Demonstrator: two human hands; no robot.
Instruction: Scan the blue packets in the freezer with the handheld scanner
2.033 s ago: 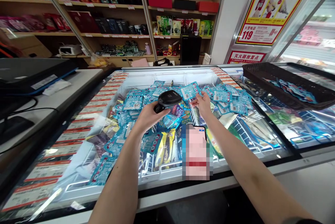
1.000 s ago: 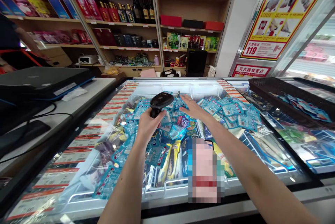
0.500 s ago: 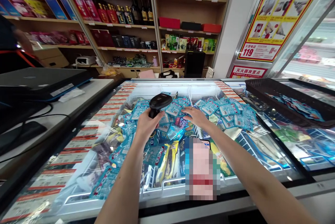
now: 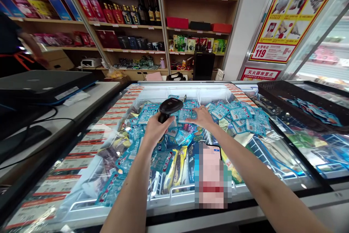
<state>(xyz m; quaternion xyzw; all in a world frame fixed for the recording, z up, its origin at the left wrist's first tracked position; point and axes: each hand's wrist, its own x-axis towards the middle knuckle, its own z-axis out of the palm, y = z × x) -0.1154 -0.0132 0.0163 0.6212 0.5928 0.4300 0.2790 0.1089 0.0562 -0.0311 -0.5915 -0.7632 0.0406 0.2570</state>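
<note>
My left hand (image 4: 156,127) is wrapped round the handle of a black barcode scanner (image 4: 171,105), its head pointing right above the glass. Under and beside the scanner lies a blue snack packet (image 4: 185,113) with a white label. My right hand (image 4: 203,117) reaches to that packet's right side, thumb and fingers apart, the thumb over the packet. More blue packets (image 4: 240,115) are spread to the right of this hand, and others (image 4: 147,113) lie left of the scanner. A phone (image 4: 214,149), mostly blurred out, rests nearer to me, between my forearms.
Below is a glass-topped freezer (image 4: 169,89) with wire baskets and wrapped goods. A dark tray (image 4: 272,93) with blue packets stands at right. Left is a counter (image 4: 106,89) with a black device (image 4: 46,82). Shelves and a person's arm (image 4: 32,49) are behind.
My right hand has moved further over the blue packet, and its thumb now reaches across it. The scanner has shifted slightly right. The person at far left has moved an arm.
</note>
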